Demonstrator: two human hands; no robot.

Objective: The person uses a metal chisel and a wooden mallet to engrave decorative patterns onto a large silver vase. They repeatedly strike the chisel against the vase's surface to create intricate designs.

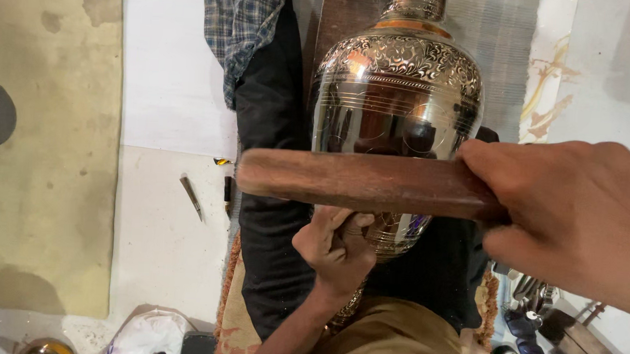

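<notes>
My right hand (575, 209) is gripping a long brown wooden stick (364, 184) across a shiny engraved metal vase (396, 95) lying on my lap. My left hand (334, 247) is closing around a tool I cannot make out, against the vase's lower edge. Pale floor (163, 241) is lying open to my left.

Wooden bar (364, 184) blocks vase (398, 96) front; free floor (170, 86) on the left.

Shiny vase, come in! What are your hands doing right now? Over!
Right hand grips wooden stick across engraved metal vase. Left hand pressed at the vase's lower part. Nothing blocking.
</notes>
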